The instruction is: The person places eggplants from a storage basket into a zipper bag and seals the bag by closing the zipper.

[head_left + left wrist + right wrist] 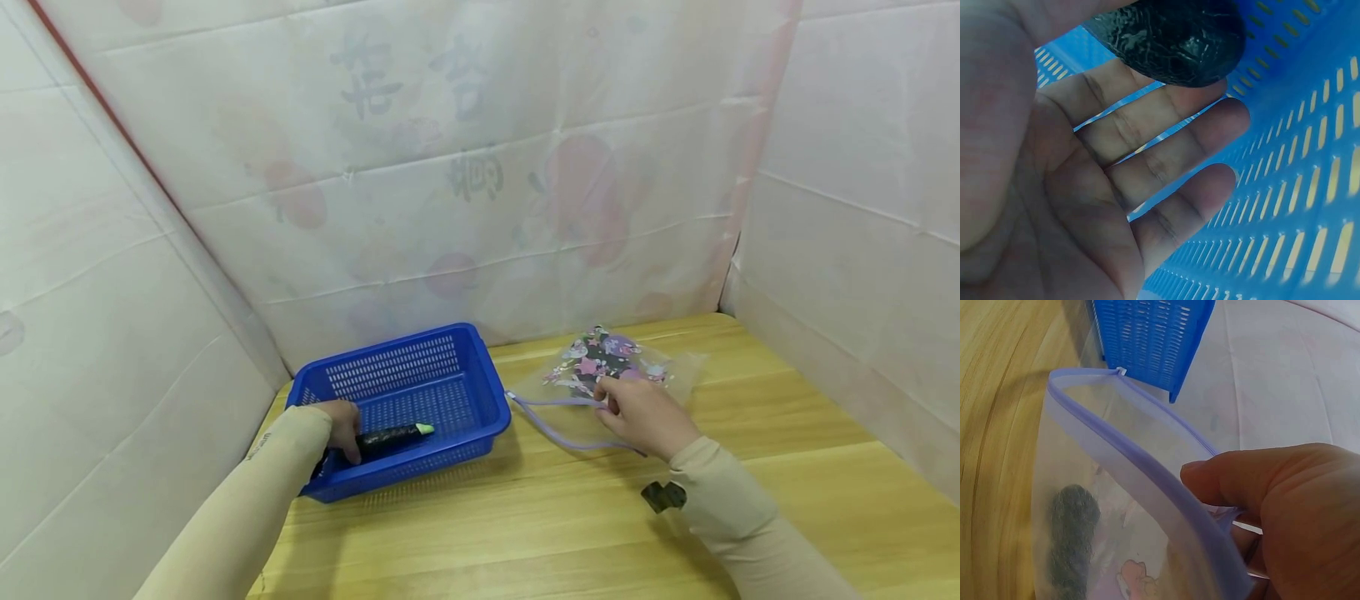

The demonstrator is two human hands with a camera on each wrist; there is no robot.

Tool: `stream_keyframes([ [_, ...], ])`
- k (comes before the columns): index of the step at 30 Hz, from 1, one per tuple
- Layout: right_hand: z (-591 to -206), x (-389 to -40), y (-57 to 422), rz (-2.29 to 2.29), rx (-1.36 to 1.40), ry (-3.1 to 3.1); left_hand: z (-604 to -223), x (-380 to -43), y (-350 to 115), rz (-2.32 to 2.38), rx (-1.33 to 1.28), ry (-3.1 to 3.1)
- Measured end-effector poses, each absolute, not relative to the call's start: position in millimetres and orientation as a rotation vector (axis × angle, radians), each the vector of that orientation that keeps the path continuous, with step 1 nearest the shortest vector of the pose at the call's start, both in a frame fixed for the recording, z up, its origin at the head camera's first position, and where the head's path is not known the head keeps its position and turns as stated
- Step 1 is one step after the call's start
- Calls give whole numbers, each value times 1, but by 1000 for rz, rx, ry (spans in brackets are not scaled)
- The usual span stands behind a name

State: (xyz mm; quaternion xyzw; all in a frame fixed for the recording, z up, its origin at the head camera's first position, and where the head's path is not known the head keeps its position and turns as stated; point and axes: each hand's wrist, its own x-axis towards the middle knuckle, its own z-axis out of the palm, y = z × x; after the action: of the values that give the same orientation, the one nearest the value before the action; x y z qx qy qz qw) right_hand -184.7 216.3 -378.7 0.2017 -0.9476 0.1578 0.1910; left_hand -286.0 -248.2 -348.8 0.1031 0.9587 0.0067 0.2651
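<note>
My left hand [347, 425] reaches into a blue plastic basket [491, 379] and grips a dark, wrinkled cucumber [392, 438] with a pale green tip. In the left wrist view, the cucumber's rounded end [1191, 44] lies between the thumb and upper fingers, while the lower fingers extend beneath it. Over on the right, my right hand [651, 417] pinches the purple zip edge of a clear zip bag [600, 354] printed with pink and purple figures. The bag's mouth gapes in the right wrist view, and a dark green shape [1072, 537] shows through its side.
The basket stands at the back left of the wooden table [525, 533], close to the left curtain. White printed sheeting [450, 167] encloses the back and both sides. A small black device [663, 497] is at the right wrist.
</note>
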Motion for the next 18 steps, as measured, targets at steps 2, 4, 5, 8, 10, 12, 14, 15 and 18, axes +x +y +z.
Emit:
stream_keyframes([
  [2,-378,-184,216,438,565,-2660,-346,-285,-247,25,284,2596],
  [4,-378,-184,216,434,564,-2657,-344,-284,-247,35,287,2601],
  [5,-378,-184,215,433,565,-2656,-343,-284,-247,38,295,2603],
  [8,-378,-184,215,433,565,-2652,-343,-285,-249,39,321,2609],
  [10,-378,-183,215,433,565,-2650,-343,-287,-253,52,346,2613],
  [12,-378,-183,215,434,567,-2648,-344,-289,-257,81,364,2618],
  [14,-378,-184,215,432,567,-2647,-343,-290,-260,114,380,2621],
  [15,-378,-184,216,429,567,-2647,-342,-290,-261,129,387,2621],
  [18,-378,-184,216,427,566,-2651,-338,-289,-262,139,395,2627],
])
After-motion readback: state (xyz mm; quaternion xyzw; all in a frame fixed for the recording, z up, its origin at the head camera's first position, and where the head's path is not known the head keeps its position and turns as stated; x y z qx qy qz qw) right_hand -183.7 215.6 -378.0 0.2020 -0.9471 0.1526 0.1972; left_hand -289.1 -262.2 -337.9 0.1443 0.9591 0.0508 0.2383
